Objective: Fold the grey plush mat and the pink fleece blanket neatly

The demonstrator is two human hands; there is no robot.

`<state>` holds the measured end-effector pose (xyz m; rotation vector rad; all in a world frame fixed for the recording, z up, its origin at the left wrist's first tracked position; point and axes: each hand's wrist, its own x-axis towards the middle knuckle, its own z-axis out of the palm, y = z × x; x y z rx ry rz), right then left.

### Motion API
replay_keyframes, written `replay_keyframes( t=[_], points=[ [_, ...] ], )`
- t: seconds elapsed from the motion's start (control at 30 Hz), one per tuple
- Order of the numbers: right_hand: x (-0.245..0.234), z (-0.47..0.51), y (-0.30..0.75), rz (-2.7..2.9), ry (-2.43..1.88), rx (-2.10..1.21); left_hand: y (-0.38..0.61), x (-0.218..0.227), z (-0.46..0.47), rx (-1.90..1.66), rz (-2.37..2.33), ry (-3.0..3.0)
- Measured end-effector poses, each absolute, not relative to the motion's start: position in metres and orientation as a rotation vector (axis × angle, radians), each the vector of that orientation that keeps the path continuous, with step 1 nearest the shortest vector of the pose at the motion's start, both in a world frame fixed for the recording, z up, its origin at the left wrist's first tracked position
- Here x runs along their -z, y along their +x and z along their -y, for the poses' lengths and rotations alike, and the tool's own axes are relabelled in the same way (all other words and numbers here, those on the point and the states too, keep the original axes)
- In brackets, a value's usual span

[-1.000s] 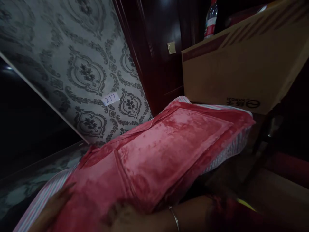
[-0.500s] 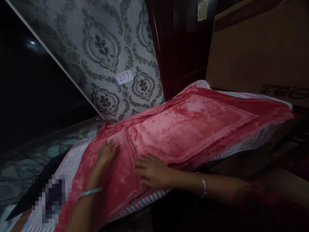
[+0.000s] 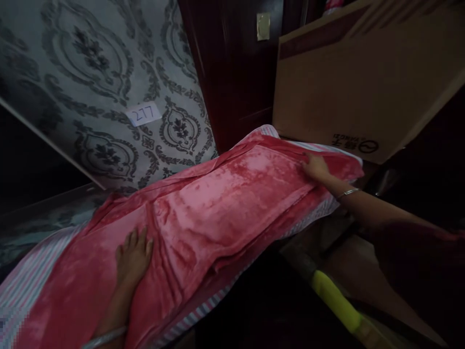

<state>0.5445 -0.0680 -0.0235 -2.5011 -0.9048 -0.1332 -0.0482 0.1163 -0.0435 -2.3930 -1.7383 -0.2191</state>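
A red and pink plush cloth (image 3: 218,194), with a folded panel on top and creases across its middle, lies over a long striped cover (image 3: 214,303). My left hand (image 3: 134,254) rests palm down on the near left part of the cloth, fingers spread and holding nothing. At the far right end, my right hand (image 3: 316,167) is on the corner of the folded panel. Its fingers are drawn together on the cloth there; their undersides are hidden.
A large cardboard box (image 3: 341,92) stands behind the right end, beside a dark red door (image 3: 232,72). Patterned wallpaper (image 3: 90,53) carries a paper label (image 3: 143,114) reading 277. Below right is a yellow-green object (image 3: 336,300).
My right hand has moved from the middle of the cloth to its far right end. My left hand stays flat on the left part. The view has turned to the right.
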Motion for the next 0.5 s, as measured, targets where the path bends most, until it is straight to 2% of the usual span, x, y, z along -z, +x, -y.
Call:
replay_keyframes(
  t=[0.27, 0.43, 0.5],
  points=[
    [0.025, 0.077, 0.58, 0.926, -2.651, -0.141, -0.045, 0.044, -0.115, 0.382, 1.728, -2.472],
    [0.024, 0.068, 0.58, 1.006, -2.685, -0.266, -0.041, 0.041, -0.11, 0.219, 1.818, -2.402],
    [0.032, 0.069, 0.583, 1.01, -2.649, -0.194, -0.04, 0.041, -0.108, 0.144, 1.835, -2.382]
  ],
)
